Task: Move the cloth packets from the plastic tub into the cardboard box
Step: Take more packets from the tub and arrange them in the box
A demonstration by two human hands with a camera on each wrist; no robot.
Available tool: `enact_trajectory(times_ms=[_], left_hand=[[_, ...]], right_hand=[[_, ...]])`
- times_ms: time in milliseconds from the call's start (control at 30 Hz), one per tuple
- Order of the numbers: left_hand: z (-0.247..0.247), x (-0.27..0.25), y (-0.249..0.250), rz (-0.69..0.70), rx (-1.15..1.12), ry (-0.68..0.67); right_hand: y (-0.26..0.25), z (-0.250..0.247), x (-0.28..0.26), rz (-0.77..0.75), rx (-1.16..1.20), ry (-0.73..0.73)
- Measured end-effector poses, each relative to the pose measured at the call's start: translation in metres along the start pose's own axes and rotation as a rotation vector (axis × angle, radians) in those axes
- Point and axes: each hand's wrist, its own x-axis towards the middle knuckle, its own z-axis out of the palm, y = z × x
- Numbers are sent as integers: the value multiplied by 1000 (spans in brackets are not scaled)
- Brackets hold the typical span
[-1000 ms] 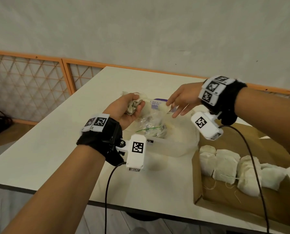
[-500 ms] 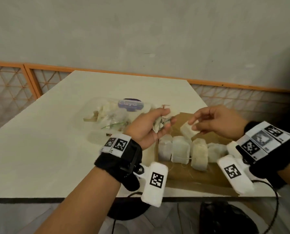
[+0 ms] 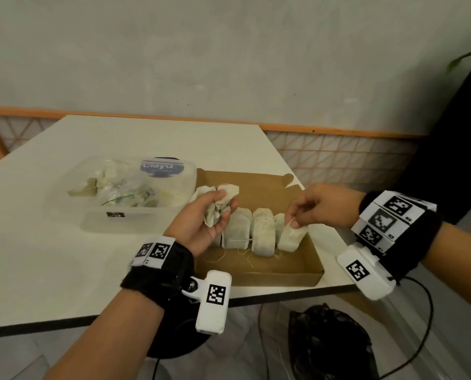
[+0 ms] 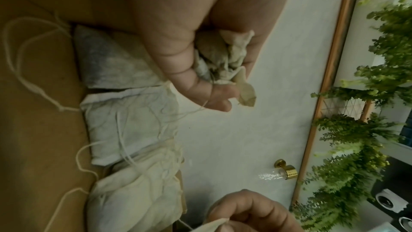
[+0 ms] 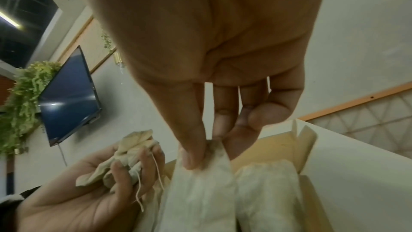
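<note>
The open cardboard box (image 3: 270, 272) lies at the table's near right corner with a row of cream cloth packets (image 3: 261, 229) standing in it. My left hand (image 3: 209, 215) hovers over the box's left end and grips a crumpled bunch of packets (image 3: 220, 204) (image 4: 223, 59) (image 5: 129, 154). My right hand (image 3: 305, 212) pinches the top of one packet (image 3: 291, 234) (image 5: 205, 174) at the right end of the row, low inside the box. The clear plastic tub (image 3: 124, 215) sits left of the box and holds more packets (image 3: 119, 190).
The tub's far wall carries a blue label (image 3: 161, 167). The box reaches close to the table's front edge (image 3: 283, 294). A black bag (image 3: 327, 344) lies on the floor below. An orange lattice rail (image 3: 338, 149) runs behind the table.
Both hands went from the tub to the box. The left hand carried its bunch over the box's left end. The right hand lowered its packet to the right end of the row.
</note>
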Motion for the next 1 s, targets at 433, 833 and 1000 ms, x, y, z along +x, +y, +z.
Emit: enact_trajectory(times_ms=[433, 833, 1000], left_hand=[[-6, -12, 6, 100, -53, 24], [-20, -31, 23, 180, -125, -12], [-31, -33, 19, 117, -101, 6]], right_hand=[[-74, 41, 57, -173, -113, -200], [-105, 50, 94, -197, -172, -88], [-105, 39, 91, -189, -176, 51]])
